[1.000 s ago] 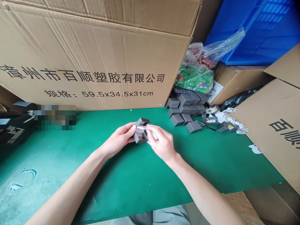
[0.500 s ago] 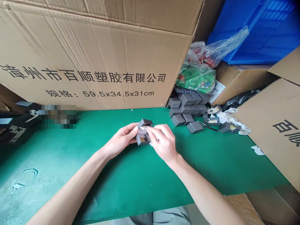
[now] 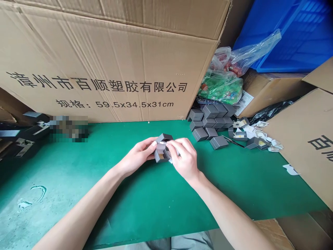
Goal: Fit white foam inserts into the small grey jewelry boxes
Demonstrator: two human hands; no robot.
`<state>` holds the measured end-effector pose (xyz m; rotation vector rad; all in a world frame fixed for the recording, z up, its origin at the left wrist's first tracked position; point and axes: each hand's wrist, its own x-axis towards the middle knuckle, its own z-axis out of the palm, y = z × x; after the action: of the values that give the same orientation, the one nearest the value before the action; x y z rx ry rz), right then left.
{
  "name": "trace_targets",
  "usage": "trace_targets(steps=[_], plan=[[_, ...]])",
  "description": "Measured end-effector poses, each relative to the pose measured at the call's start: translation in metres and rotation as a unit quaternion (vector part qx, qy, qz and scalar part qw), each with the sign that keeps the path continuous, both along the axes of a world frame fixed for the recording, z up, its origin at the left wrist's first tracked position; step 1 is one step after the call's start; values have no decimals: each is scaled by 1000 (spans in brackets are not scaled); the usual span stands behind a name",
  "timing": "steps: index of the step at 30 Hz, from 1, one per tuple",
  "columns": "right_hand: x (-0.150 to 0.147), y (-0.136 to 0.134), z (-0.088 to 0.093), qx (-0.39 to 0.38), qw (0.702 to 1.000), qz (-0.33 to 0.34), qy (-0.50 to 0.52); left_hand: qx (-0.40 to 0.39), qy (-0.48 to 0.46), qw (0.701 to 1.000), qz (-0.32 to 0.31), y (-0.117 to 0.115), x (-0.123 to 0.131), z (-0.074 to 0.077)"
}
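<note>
1. Left hand (image 3: 136, 156) curls firmly round a small open dark-grey box (image 3: 160, 156), held over the green counter (image 3: 145, 205)
2. Right hand (image 3: 184, 158) bends over the box's opening beside a white slip (image 3: 163, 142); any grip on it is hidden
3. Stacked grey boxes (image 3: 208, 125) sit off to the right

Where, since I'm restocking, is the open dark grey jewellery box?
In the head view, the open dark grey jewellery box is held between the left hand and right hand, over the green mat, left of the pile of closed grey boxes.
</note>
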<state>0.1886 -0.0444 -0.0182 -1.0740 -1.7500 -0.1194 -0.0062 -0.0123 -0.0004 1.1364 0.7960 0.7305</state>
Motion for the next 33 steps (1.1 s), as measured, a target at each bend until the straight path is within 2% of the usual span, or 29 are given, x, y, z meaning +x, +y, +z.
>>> trace_targets(steps=[8,13,16,22,27,33], plan=[[1,2,0,23,1000,4,5,-9,-17,1000,-11,-3,0,2],[0,3,1,17,998,-17,52,-34,-45,998,-24,-5,0,3],[1,5,3,-9,997,-7,74,-45,-54,997,-26,-5,0,3],[-1,3,6,-82,991,71,84,-46,-40,997,-57,-8,0,6],[-8,-3,11,-139,975,69,157,-35,-33,997,-66,-12,-3,11],[-5,2,11,-67,991,53,106,-56,-48,996,-48,-11,0,9]])
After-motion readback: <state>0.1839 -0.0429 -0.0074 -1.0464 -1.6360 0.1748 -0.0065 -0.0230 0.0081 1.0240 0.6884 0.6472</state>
